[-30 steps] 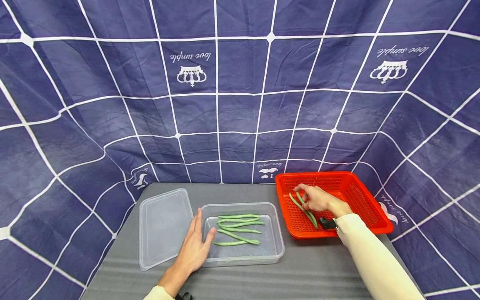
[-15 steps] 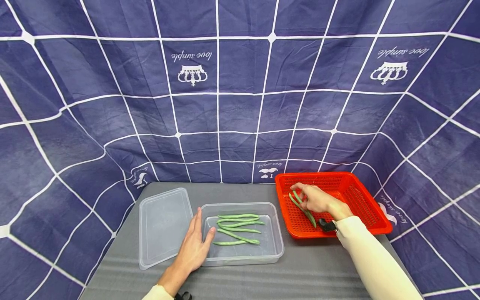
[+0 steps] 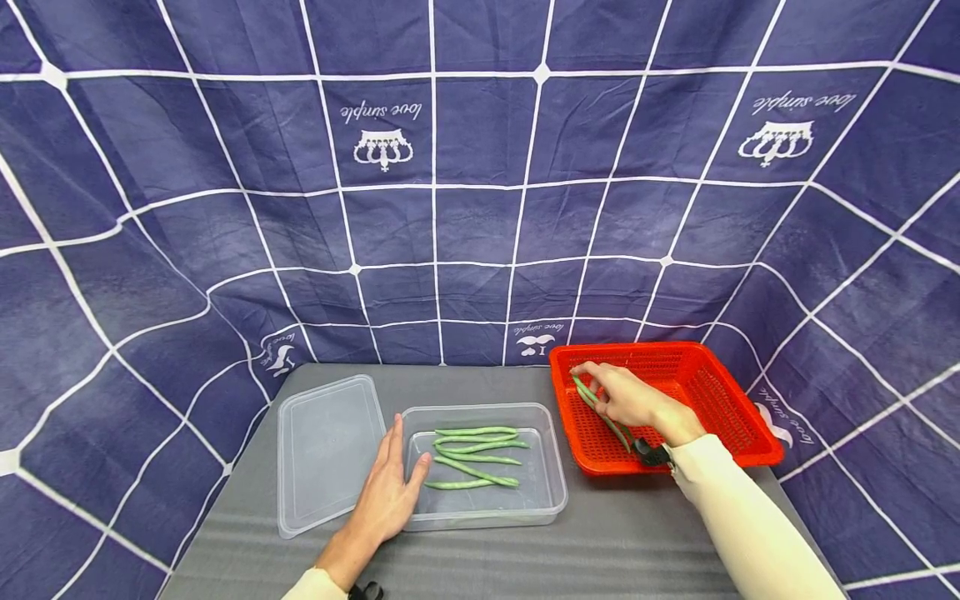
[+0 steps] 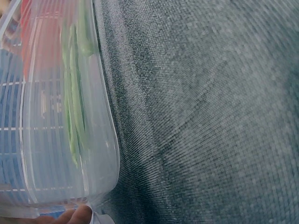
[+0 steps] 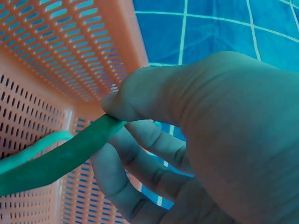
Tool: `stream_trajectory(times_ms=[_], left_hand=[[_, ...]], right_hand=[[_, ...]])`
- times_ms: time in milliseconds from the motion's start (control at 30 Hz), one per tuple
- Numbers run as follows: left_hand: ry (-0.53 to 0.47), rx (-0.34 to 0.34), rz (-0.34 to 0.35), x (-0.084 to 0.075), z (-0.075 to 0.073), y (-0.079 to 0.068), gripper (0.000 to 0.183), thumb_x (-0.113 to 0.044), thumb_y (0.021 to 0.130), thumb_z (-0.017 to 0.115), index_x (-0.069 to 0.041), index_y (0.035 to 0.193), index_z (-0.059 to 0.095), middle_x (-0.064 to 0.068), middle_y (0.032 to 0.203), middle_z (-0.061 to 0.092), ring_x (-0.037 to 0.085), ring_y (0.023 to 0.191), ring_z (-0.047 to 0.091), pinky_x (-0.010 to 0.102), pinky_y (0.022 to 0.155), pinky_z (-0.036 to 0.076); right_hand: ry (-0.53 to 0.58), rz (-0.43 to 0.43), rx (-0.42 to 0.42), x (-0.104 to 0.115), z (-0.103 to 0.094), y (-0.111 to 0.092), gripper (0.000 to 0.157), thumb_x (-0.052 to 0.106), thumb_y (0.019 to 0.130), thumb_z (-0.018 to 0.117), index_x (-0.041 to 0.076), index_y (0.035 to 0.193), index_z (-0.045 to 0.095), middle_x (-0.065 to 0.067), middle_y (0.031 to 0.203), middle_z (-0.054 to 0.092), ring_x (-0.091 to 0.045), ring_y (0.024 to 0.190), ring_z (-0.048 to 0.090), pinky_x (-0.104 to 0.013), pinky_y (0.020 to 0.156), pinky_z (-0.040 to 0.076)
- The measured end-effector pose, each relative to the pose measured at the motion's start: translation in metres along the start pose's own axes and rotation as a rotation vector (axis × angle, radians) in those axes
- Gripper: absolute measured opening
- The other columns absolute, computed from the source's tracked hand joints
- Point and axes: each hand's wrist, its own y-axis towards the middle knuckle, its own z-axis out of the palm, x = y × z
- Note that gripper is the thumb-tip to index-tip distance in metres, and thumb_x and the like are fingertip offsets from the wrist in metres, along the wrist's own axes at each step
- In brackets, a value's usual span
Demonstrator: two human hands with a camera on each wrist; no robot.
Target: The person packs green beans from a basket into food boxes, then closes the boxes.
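In the head view my right hand (image 3: pixel 630 396) is down inside the red basket (image 3: pixel 720 387). Its thumb and fingers pinch one end of a green bean (image 5: pixel 70 151) in the right wrist view, while another green bean (image 5: pixel 39 148) lies behind it. My left hand (image 3: pixel 386 492) rests with straight fingers along the left side of a clear plastic container (image 3: pixel 564 479), thumb over the rim. Several green beans (image 3: pixel 476 458) lie roughly crosswise on the container's bottom. From the left wrist, fingertips (image 4: pixel 80 214) show at the container's end wall.
A clear flat lid (image 3: pixel 330 458) lies left of the container, close to my left hand. The grey cloth-covered table (image 3: pixel 600 533) extends in front. A blue curtain (image 3: pixel 480 225) with white grid lines encloses the back and both sides.
My right hand has shifted slightly left and toward the back of the basket, and the bean at its fingers has moved with it. The left hand and container have stayed put.
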Motion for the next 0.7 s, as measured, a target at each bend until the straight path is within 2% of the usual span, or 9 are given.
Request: stream_trajectory(times_ms=[233, 467, 700], left_hand=[[0.000, 0.010, -0.010, 0.000, 0.000, 0.000, 0.090, -0.043, 0.121, 0.060, -0.003, 0.187, 0.012, 0.031, 0.188, 0.033, 0.054, 0.170, 0.044, 0.070, 0.136, 0.041], [-0.001, 0.003, -0.002, 0.001, 0.000, 0.000, 0.090, -0.043, 0.121, 0.060, -0.003, 0.187, 0.014, 0.031, 0.188, 0.032, 0.054, 0.171, 0.043, 0.070, 0.137, 0.040], [-0.004, 0.006, -0.003, 0.001, 0.000, 0.000, 0.090, -0.044, 0.121, 0.060, -0.003, 0.187, 0.013, 0.031, 0.188, 0.033, 0.054, 0.170, 0.043, 0.071, 0.137, 0.040]], right_hand=[[-0.016, -0.049, -0.033, 0.012, -0.001, -0.003, 0.067, -0.018, 0.085, 0.075, -0.001, 0.150, 0.067, -0.011, 0.102, 0.073, -0.007, 0.080, 0.065, -0.027, 0.077, 0.056], [-0.037, -0.075, -0.051, 0.026, 0.001, -0.005, 0.066, -0.018, 0.085, 0.076, 0.000, 0.148, 0.067, -0.006, 0.103, 0.071, -0.023, 0.093, 0.069, -0.032, 0.084, 0.057], [-0.051, -0.068, -0.038, 0.040, 0.004, -0.006, 0.066, -0.018, 0.087, 0.075, 0.003, 0.149, 0.067, -0.005, 0.105, 0.073, -0.022, 0.095, 0.071, -0.032, 0.086, 0.061]])
